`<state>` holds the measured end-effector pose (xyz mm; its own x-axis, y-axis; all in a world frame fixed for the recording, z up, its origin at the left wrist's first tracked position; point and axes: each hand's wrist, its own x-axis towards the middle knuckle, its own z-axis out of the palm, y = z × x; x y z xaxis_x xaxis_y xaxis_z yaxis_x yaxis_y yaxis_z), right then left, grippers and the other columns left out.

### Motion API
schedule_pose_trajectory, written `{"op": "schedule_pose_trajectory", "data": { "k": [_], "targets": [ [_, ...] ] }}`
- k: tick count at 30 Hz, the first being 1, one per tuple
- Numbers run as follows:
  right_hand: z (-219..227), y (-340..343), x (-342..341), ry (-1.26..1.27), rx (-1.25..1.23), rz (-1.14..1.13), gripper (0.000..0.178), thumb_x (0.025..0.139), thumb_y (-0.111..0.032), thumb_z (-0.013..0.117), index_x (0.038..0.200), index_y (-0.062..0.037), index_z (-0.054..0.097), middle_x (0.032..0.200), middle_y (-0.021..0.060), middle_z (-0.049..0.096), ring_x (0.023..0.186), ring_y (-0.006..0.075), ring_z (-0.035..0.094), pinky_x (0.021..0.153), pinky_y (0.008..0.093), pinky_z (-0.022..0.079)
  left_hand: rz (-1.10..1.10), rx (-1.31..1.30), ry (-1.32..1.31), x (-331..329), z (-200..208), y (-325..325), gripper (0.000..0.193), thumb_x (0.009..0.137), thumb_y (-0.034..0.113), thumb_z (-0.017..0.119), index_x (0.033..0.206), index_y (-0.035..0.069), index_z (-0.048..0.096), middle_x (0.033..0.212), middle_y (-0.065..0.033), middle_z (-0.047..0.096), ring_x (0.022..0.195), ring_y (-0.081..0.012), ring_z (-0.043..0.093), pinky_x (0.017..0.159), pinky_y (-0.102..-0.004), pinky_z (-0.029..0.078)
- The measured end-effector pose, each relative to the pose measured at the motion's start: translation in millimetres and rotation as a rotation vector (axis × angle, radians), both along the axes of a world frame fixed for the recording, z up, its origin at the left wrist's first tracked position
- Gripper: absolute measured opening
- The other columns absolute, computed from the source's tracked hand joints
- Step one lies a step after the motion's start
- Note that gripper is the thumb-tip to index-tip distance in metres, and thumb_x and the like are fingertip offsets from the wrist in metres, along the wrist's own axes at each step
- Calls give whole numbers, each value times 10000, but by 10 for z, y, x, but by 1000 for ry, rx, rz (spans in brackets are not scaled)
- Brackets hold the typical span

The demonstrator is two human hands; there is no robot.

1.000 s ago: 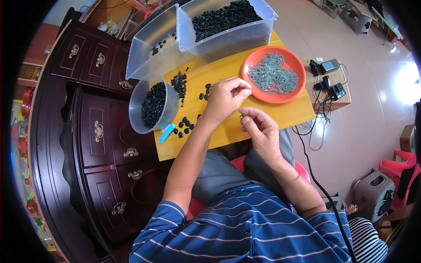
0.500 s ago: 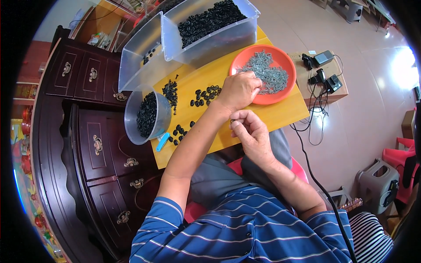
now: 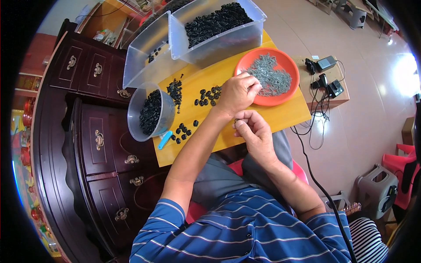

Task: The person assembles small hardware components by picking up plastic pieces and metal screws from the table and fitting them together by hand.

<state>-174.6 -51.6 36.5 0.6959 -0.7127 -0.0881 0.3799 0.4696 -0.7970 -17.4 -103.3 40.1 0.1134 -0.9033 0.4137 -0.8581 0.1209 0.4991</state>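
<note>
My left hand (image 3: 239, 93) reaches over the near left rim of an orange-red plate (image 3: 268, 101). Its fingers are curled together, and what they hold, if anything, is hidden. A heap of small grey metal pins (image 3: 274, 79) lies in the plate. Just nearer to me, my right hand (image 3: 256, 135) pinches a small black round piece (image 3: 237, 120) between thumb and fingers, close to my left wrist. Left of my left forearm, loose black round pieces (image 3: 204, 99) sit on the yellow table, with another cluster (image 3: 183, 130) closer to me.
Black screw-like parts (image 3: 175, 90) lie beside a clear round tub (image 3: 163, 120) of black pieces. A blue-handled tool (image 3: 165, 140) rests at the table's left edge. Clear bins (image 3: 215, 51) stand behind, dark drawers (image 3: 103, 140) at left. Adapters (image 3: 325, 64) and cables top a box at right.
My left hand has drawn back slightly from the pins toward the plate's near left rim. My right hand keeps its pinch on the small black round piece. The whole view has shifted a little.
</note>
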Motion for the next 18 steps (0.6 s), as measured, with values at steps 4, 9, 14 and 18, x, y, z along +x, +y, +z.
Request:
{"op": "schedule_pose_trajectory", "data": {
  "k": [4, 9, 14, 18],
  "targets": [
    [27, -2, -17, 1, 18, -13, 176, 1022, -64, 582, 1188, -6, 583, 1042, 16, 623, 931, 82, 622, 807, 255, 539, 58, 22, 262, -32, 49, 100, 29, 854, 54, 718, 869, 31, 708, 757, -66, 668, 613, -144, 610, 585, -302, 496],
    [-1, -13, -21, -24, 28, -21, 172, 1019, -60, 596, 1180, -1, 578, 1043, 33, 634, 931, 87, 626, 816, 253, 536, 116, 8, 571, 13, 125, 441, 62, 861, 62, 716, 861, 8, 685, 733, -41, 681, 620, -76, 600, 593, -254, 500],
    [18, -25, -12, 1, 2, -37, 171, 1009, -44, 605, 1169, 5, 570, 992, 61, 678, 908, 98, 642, 829, 258, 540, 142, 14, 667, 56, 326, 973, 37, 941, 31, 672, 961, 0, 671, 837, 8, 670, 710, -31, 597, 635, -207, 495],
    [28, -29, -13, 30, -6, -17, 162, 1000, -29, 608, 1153, 11, 567, 998, 77, 695, 901, 101, 646, 845, 253, 536, 155, 41, 701, -26, 444, 1274, 41, 948, 24, 658, 970, -9, 668, 854, 1, 661, 725, -39, 590, 650, -211, 495]
  ]
}}
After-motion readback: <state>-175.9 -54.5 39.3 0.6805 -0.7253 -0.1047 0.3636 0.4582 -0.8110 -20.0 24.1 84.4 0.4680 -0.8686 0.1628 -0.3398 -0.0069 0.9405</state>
